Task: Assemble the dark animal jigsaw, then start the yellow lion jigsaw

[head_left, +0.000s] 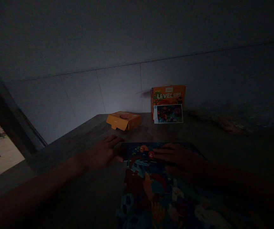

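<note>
A colourful jigsaw puzzle (146,184) with dark blue, red and teal patterns lies on the table, running toward me. Its far strip (137,152) sits slightly out of line with the nearer part at the left edge. My left hand (104,152) is at the left end of that strip, thumb and fingers apart; dim light hides whether the fingertips touch it. Across the strip's right part, my right hand (175,156) lies flat with fingers stretched out. Much of the puzzle's right side is covered by my right arm or lost in shadow.
An orange "LEVEL UP!" box (169,93) stands against the wall, with a picture card (169,114) leaning on its front. An open yellow-orange box (124,121) lies to its left. The grey table (94,130) meets the wall (120,89). A doorway opens at far left.
</note>
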Motion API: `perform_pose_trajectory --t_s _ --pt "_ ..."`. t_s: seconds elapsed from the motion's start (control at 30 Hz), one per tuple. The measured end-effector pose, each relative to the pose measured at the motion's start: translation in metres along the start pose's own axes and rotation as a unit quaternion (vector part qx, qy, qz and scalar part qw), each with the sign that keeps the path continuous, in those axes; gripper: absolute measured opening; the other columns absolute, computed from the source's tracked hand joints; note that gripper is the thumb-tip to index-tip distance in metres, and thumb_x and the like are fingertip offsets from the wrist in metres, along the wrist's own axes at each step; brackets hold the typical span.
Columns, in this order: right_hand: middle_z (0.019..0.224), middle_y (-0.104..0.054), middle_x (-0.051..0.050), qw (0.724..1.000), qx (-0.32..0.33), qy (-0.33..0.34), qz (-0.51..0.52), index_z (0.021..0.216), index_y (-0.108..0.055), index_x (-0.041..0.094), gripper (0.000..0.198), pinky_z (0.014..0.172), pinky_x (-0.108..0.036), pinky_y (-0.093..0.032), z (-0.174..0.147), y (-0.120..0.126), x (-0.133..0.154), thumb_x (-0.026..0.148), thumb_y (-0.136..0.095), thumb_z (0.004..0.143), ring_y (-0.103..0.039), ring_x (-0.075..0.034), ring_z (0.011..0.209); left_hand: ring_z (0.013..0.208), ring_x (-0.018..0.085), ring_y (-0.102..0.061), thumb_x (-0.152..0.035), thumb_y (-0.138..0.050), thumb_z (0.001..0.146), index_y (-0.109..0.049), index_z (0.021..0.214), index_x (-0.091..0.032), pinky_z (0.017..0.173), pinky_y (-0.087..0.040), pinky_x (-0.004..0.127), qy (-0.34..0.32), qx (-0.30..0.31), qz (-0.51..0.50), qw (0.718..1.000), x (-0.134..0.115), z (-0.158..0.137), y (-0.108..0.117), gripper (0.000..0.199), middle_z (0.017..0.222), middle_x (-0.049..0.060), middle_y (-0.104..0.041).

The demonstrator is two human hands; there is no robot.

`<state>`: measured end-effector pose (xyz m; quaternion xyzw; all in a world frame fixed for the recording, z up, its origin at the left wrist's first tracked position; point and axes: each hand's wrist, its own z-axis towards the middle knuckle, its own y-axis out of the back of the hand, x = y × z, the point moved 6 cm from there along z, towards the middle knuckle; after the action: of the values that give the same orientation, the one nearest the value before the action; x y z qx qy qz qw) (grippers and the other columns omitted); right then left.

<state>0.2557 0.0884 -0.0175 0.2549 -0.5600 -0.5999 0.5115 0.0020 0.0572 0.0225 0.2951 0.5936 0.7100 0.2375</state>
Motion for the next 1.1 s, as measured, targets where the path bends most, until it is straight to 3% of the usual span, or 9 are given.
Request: perform_pose_trajectory --t_s 0.1,0.17,0.27,0.37,0.53,0.63,0.73,0.97,1.1 --pt "0.152 -0.040 -0.003 0.999 0.021 0.049 -0.013 0.153 -0.036 0.032 0.047 0.113 -0.053 -0.030 0.001 -0.003 0.004 0.037 -0.041 0.106 -0.034 -0.028 0.138 0.144 0.031 -0.031 -0.030 -0.042 0.103 -0.029 0.155 -0.018 0.117 -0.032 0.049 -0.070 -0.015 -0.025 0.997 -0.035 0.006 0.000 0.055 0.158 0.012 -0.033" --pt "0.151 -0.043 -0.005 0.996 0.007 0.078 -0.032 0.152 -0.039 0.027 0.046 0.113 -0.051 -0.031 0.000 -0.001 0.010 0.033 -0.041 0.107 -0.035 -0.027 0.138 0.150 0.028 -0.019 -0.023 -0.042 0.102 -0.019 0.158 -0.019 0.122 -0.026 0.048 -0.128 0.008 -0.072 0.989 -0.056 0.010 -0.003 0.060 0.162 0.009 -0.026" --pt "0.145 -0.049 -0.007 0.987 -0.037 0.148 -0.059 0.142 -0.052 0.021 0.039 0.110 -0.046 -0.034 -0.003 0.006 0.029 0.025 -0.042 0.105 -0.039 -0.026 0.134 0.150 0.024 -0.021 -0.017 -0.042 0.101 -0.025 0.156 -0.021 0.123 -0.024 0.047 -0.156 0.035 -0.139 0.977 -0.068 0.015 -0.004 0.058 0.160 0.007 -0.031" --pt "0.144 -0.050 -0.005 0.979 -0.021 0.194 -0.054 0.137 -0.055 0.023 0.035 0.112 -0.042 -0.031 -0.008 0.010 0.054 0.026 -0.048 0.103 -0.038 -0.024 0.135 0.143 0.023 -0.036 -0.013 -0.041 0.099 -0.037 0.150 -0.022 0.120 -0.028 0.047 -0.141 0.017 -0.187 0.972 -0.064 0.018 -0.002 0.052 0.152 0.008 -0.044" --pt "0.147 -0.047 -0.004 0.982 0.059 0.179 -0.025 0.138 -0.054 0.024 0.040 0.110 -0.044 -0.033 -0.002 0.007 0.078 0.032 -0.053 0.099 -0.042 -0.026 0.131 0.122 0.024 -0.055 -0.012 -0.052 0.092 -0.051 0.139 -0.021 0.104 -0.045 0.040 -0.111 -0.048 -0.245 0.962 -0.051 0.026 -0.006 0.047 0.132 0.011 -0.059" --pt "0.151 -0.040 -0.011 0.984 0.059 0.161 -0.039 0.147 -0.045 0.019 0.054 0.109 -0.050 -0.034 0.010 0.003 0.083 0.040 -0.057 0.098 -0.042 -0.032 0.131 0.129 0.028 -0.050 -0.017 -0.059 0.090 -0.049 0.141 -0.022 0.109 -0.039 0.045 -0.109 -0.055 -0.237 0.964 -0.046 0.033 -0.012 0.052 0.142 0.012 -0.053" --pt "0.147 -0.046 -0.011 0.986 0.049 0.157 -0.029 0.149 -0.043 0.021 0.064 0.106 -0.051 -0.036 0.027 -0.004 0.090 0.046 -0.064 0.094 -0.044 -0.033 0.126 0.130 0.029 -0.050 -0.012 -0.057 0.088 -0.049 0.142 -0.022 0.109 -0.036 0.048 -0.150 -0.023 -0.213 0.965 -0.046 0.037 -0.014 0.055 0.148 0.011 -0.049" --pt "0.125 -0.061 -0.011 0.989 -0.013 0.144 0.040 0.124 -0.063 0.015 0.037 0.110 -0.045 -0.031 0.046 -0.010 0.096 0.036 -0.068 0.094 -0.051 -0.027 0.118 0.125 0.028 -0.053 -0.009 -0.057 0.089 -0.055 0.136 -0.021 0.103 -0.041 0.046 -0.153 -0.027 -0.136 0.978 -0.033 0.032 -0.005 0.049 0.138 0.012 -0.058" --pt "0.109 -0.064 -0.008 0.985 -0.058 0.136 0.086 0.105 -0.067 0.013 0.023 0.096 -0.038 -0.041 0.040 -0.005 0.086 0.018 -0.070 0.083 -0.056 -0.023 0.102 0.111 0.026 -0.058 -0.005 -0.056 0.084 -0.063 0.121 -0.020 0.097 -0.045 0.043 -0.133 -0.057 -0.111 0.983 -0.034 0.028 -0.001 0.041 0.125 0.010 -0.063"
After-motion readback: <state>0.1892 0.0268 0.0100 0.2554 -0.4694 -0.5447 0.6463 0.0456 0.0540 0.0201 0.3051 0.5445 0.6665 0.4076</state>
